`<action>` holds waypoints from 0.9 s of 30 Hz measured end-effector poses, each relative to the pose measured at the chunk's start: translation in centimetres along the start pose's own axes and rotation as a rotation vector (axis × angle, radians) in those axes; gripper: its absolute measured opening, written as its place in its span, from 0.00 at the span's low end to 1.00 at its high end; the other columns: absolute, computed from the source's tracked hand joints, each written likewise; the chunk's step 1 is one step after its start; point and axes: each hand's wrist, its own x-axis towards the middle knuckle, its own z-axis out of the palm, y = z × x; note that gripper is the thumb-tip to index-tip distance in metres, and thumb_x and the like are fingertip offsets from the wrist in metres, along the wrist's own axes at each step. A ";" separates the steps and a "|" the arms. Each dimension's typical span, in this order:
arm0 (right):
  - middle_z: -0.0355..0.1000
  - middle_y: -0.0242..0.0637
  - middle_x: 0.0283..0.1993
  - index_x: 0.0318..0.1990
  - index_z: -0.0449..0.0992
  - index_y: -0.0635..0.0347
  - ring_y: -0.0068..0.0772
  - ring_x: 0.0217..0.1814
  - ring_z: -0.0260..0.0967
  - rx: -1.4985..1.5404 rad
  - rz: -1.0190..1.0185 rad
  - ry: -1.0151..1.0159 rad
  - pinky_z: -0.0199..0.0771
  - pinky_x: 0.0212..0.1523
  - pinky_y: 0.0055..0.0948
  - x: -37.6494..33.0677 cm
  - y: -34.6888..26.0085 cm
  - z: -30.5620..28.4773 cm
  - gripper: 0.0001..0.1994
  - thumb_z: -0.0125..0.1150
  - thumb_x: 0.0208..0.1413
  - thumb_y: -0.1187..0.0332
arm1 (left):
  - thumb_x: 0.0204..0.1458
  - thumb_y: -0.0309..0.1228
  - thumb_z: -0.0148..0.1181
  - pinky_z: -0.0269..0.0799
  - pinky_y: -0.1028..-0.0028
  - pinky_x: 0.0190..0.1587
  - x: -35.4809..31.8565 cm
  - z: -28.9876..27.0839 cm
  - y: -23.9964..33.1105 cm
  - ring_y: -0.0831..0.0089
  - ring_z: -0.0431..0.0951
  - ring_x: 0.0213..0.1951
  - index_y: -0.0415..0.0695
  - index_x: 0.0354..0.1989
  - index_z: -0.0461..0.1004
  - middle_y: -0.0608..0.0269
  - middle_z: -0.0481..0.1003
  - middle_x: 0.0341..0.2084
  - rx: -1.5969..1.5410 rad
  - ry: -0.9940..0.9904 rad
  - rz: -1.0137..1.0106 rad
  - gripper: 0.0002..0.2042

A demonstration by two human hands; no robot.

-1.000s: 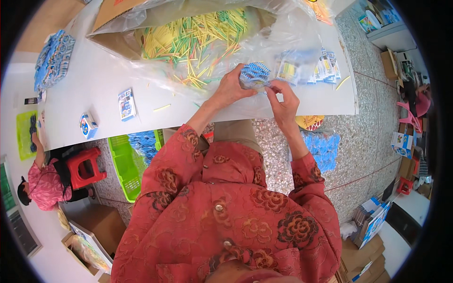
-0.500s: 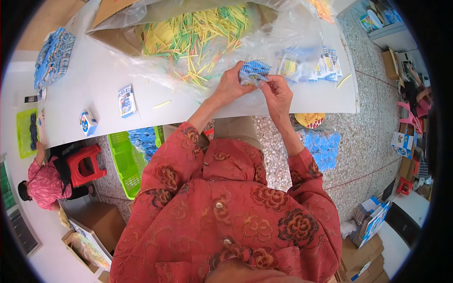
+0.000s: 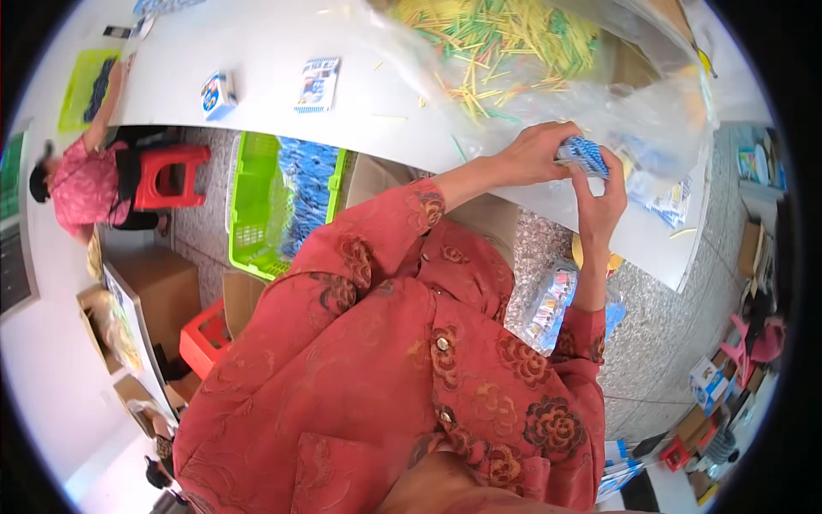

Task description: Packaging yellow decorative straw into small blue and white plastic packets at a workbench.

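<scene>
My left hand (image 3: 538, 156) and my right hand (image 3: 601, 199) meet over the table's front edge, both closed on a small bundle of blue-and-white striped packets (image 3: 586, 156). The left fingers hold its left side, while the right thumb and fingers grip its right and lower sides. How many packets it has cannot be made out. Just beyond my hands lies crumpled clear plastic, with a heap of thin yellow, green and pink sticks (image 3: 505, 43) in it. Right of my hands, more blue-and-white packets (image 3: 672, 204) lie on the table, partly blurred.
On the white table (image 3: 265, 43) stand a small blue-and-white box (image 3: 218, 96) and a flat packet (image 3: 318, 84). Below sits a green basket (image 3: 248, 201) of blue packets. A red stool (image 3: 173, 176) and a person (image 3: 86, 180) are at the left. Bagged packets (image 3: 548, 304) lie below my right arm.
My view has turned, so the table and heap now sit further right and slanted. Both hands appear further right, still holding the bundle, which has tilted between my fingers.
</scene>
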 end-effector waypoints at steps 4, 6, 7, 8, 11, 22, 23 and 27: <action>0.70 0.37 0.43 0.47 0.67 0.64 0.30 0.43 0.68 -0.137 0.099 -0.166 0.66 0.47 0.27 0.1 0.4 1.0 0.19 0.64 0.46 0.73 | 0.37 0.33 0.65 0.67 0.64 0.39 -0.7 -0.4 -1.6 0.55 0.72 0.36 0.43 0.39 0.69 0.53 0.72 0.32 0.042 -0.047 -0.011 0.19; 0.70 0.38 0.43 0.48 0.67 0.64 0.30 0.43 0.68 -0.144 0.092 -0.157 0.66 0.47 0.27 0.1 0.8 0.9 0.19 0.64 0.47 0.72 | 0.37 0.34 0.64 0.66 0.62 0.44 -0.6 -0.4 -2.2 0.53 0.71 0.41 0.43 0.39 0.69 0.52 0.72 0.34 0.075 -0.095 -0.054 0.19; 0.70 0.38 0.42 0.48 0.67 0.63 0.30 0.43 0.68 -0.150 0.099 -0.135 0.66 0.47 0.26 -0.1 0.7 0.9 0.19 0.63 0.47 0.72 | 0.38 0.35 0.64 0.66 0.61 0.45 -0.6 -0.3 -1.8 0.52 0.71 0.42 0.42 0.40 0.69 0.51 0.72 0.34 0.056 -0.085 -0.023 0.19; 0.70 0.38 0.42 0.48 0.67 0.63 0.30 0.43 0.68 -0.146 0.088 -0.153 0.66 0.47 0.26 -0.4 0.6 0.8 0.19 0.63 0.47 0.72 | 0.38 0.35 0.63 0.65 0.61 0.46 -0.7 -0.4 -1.6 0.52 0.71 0.43 0.42 0.40 0.69 0.51 0.72 0.33 0.039 -0.074 0.009 0.19; 0.71 0.37 0.41 0.47 0.67 0.63 0.24 0.42 0.67 -0.044 0.044 -0.090 0.68 0.43 0.24 0.0 -0.4 0.6 0.17 0.62 0.49 0.74 | 0.39 0.35 0.64 0.66 0.64 0.44 -0.9 -1.4 0.0 0.56 0.71 0.42 0.42 0.41 0.68 0.54 0.72 0.34 0.099 -0.034 0.075 0.20; 0.68 0.37 0.47 0.50 0.67 0.63 0.25 0.45 0.67 0.132 -0.225 -0.525 0.69 0.45 0.26 0.7 -9.0 7.2 0.22 0.63 0.44 0.79 | 0.42 0.33 0.63 0.70 0.67 0.39 -11.0 -14.0 3.6 0.58 0.75 0.36 0.41 0.42 0.71 0.55 0.74 0.34 0.134 0.111 -0.012 0.18; 0.68 0.37 0.47 0.50 0.67 0.63 0.25 0.45 0.67 0.130 -0.229 -0.537 0.69 0.45 0.26 0.8 -9.9 8.6 0.22 0.63 0.44 0.79 | 0.42 0.32 0.63 0.70 0.69 0.39 -12.8 -15.5 3.4 0.61 0.75 0.36 0.41 0.43 0.71 0.55 0.74 0.34 0.142 0.117 -0.128 0.19; 0.66 0.36 0.51 0.49 0.68 0.60 0.30 0.46 0.67 0.170 -0.259 -0.797 0.70 0.45 0.27 1.8 -11.8 13.0 0.22 0.63 0.43 0.78 | 0.42 0.30 0.64 0.71 0.72 0.41 -21.8 -21.3 -0.3 0.72 0.75 0.37 0.39 0.47 0.69 0.59 0.76 0.35 0.057 0.363 -0.406 0.22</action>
